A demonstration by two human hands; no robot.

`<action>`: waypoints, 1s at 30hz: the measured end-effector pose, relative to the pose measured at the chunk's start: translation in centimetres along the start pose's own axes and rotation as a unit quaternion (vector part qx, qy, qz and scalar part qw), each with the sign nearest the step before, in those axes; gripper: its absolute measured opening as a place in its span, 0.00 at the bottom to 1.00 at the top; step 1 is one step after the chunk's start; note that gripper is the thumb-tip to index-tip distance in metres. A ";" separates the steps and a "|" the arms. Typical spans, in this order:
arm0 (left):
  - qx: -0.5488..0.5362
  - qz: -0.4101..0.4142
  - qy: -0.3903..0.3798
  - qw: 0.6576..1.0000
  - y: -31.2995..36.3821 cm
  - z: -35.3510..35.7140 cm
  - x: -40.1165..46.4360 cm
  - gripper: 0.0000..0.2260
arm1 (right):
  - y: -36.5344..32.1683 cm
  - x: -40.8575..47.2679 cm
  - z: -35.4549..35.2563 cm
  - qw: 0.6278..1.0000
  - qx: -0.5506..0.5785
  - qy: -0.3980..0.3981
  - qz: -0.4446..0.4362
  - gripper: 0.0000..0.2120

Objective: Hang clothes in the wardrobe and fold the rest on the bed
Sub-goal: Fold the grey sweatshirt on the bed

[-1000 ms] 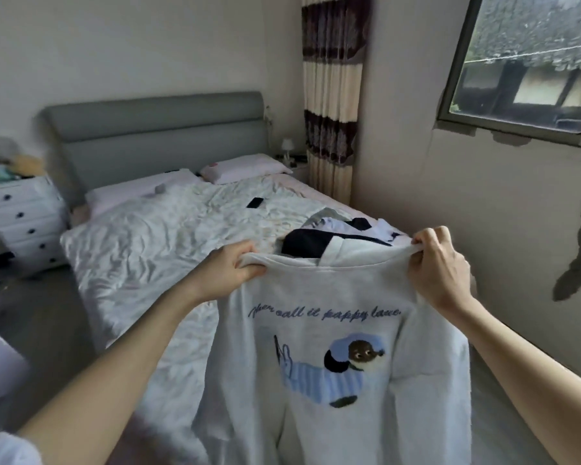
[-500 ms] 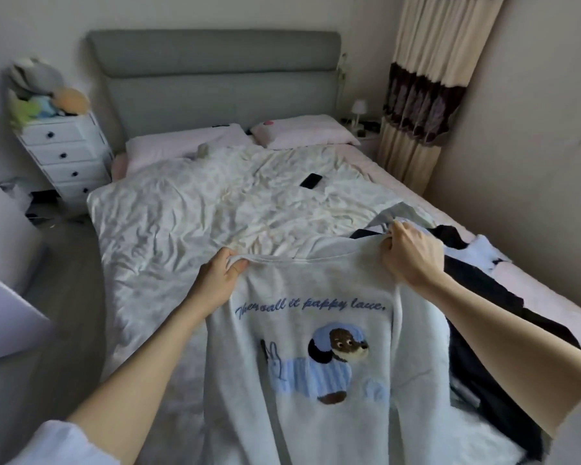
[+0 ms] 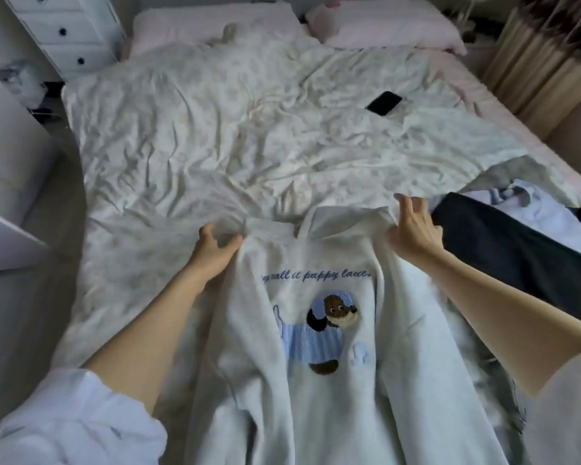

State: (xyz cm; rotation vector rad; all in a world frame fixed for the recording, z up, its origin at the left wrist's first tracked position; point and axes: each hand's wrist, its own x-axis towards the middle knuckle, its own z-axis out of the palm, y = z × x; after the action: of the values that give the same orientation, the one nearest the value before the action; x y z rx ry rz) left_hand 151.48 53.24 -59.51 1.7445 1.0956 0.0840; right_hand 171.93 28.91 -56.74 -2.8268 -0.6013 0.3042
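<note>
A pale grey sweatshirt (image 3: 319, 391) with blue script and a dog picture lies spread over the near part of the bed (image 3: 215, 135), print side up. My left hand (image 3: 213, 255) grips its left shoulder, fingers curled round the fabric. At the right shoulder, my right hand (image 3: 415, 229) holds the cloth with its fingers partly lifted. A heap of other clothes lies to the right: a dark garment (image 3: 503, 250) and a light blue one (image 3: 550, 219).
A black phone (image 3: 383, 103) lies on the crumpled white duvet further up. Two pink pillows (image 3: 386, 25) sit at the head. A white drawer chest (image 3: 67, 28) stands at the left, a curtain (image 3: 547, 58) at the right.
The sweatshirt has come down from being held up in the air onto the bed. Both hands lowered with it, and the view tipped downward.
</note>
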 end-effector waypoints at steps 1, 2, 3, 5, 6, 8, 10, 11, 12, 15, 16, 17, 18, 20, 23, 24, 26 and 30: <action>0.000 -0.030 -0.012 0.999 -2.6 0.7 0.2 0.21 | 0.9 0.1 2.4 0.999 -0.004 -0.035 0.013 0.28; 0.004 -0.062 -0.024 0.998 -5.0 1.5 -0.3 0.20 | 1.9 -0.2 4.7 0.998 -0.014 -0.061 0.022 0.28; 0.005 -0.088 -0.036 0.995 -6.7 1.9 -0.7 0.22 | 2.6 -0.8 6.2 0.997 -0.023 -0.075 0.026 0.28; -0.001 -0.136 -0.038 0.990 -9.5 3.3 -1.4 0.28 | 3.8 -2.3 9.7 0.996 -0.030 -0.087 0.018 0.26; -0.008 -0.132 -0.024 0.991 -10.1 3.6 -1.6 0.28 | 4.1 -3.1 10.9 0.997 -0.030 -0.068 0.006 0.25; -0.028 -0.115 -0.010 0.993 -9.7 4.2 -2.4 0.32 | 4.5 -4.7 12.6 0.999 -0.016 -0.040 -0.015 0.24; -0.042 -0.113 -0.006 0.993 -9.9 4.6 -2.6 0.42 | 4.6 -6.3 13.9 0.999 0.010 -0.039 -0.010 0.23; -0.031 -0.123 -0.004 0.992 -10.9 4.7 -4.4 0.42 | 4.8 -9.0 14.5 0.998 0.018 -0.066 -0.001 0.23; -0.037 -0.122 0.004 0.992 -10.9 4.9 -4.8 0.38 | 4.8 -10.1 15.1 0.997 0.019 -0.068 -0.001 0.24; -0.064 -0.141 0.036 0.987 -12.4 5.3 -7.8 0.22 | 5.5 -15.2 16.3 0.996 -0.010 -0.088 -0.011 0.26; -0.059 -0.146 0.040 0.987 -12.6 5.4 -9.5 0.20 | 6.1 -17.3 16.3 0.995 -0.026 -0.097 -0.015 0.27; -0.070 -0.140 0.049 0.986 -13.4 5.6 -10.1 0.20 | 6.6 -18.6 16.5 0.994 -0.034 -0.104 -0.016 0.27; -0.076 -0.129 0.060 0.987 -13.7 5.7 -11.8 0.19 | 7.2 -20.5 16.4 0.992 -0.042 -0.120 -0.012 0.28; -0.070 -0.128 0.085 0.986 -14.2 6.4 -13.9 0.20 | 7.7 -22.8 16.7 0.988 -0.053 -0.147 -0.003 0.29; -0.053 -0.160 0.078 0.983 -16.3 7.8 -18.4 0.18 | 7.4 -25.7 16.1 0.985 -0.027 -0.170 0.022 0.28; -0.044 -0.162 0.059 0.984 -16.9 8.3 -19.8 0.18 | 7.0 -26.1 15.8 0.986 -0.008 -0.164 0.036 0.29; -0.057 -0.162 0.039 0.984 -18.0 8.6 -22.6 0.18 | 6.0 -27.7 15.0 0.987 0.028 -0.150 0.051 0.31; -0.026 -0.219 -0.025 0.975 -19.7 7.0 -25.7 0.15 | 2.3 -31.0 14.4 0.988 0.070 -0.135 -0.040 0.29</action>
State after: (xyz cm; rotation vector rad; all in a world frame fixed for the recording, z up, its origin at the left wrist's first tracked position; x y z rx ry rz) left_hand 127.76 31.41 -67.36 1.4162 1.4024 -0.2021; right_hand 141.49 16.46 -66.28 -2.6375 -0.7138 0.6943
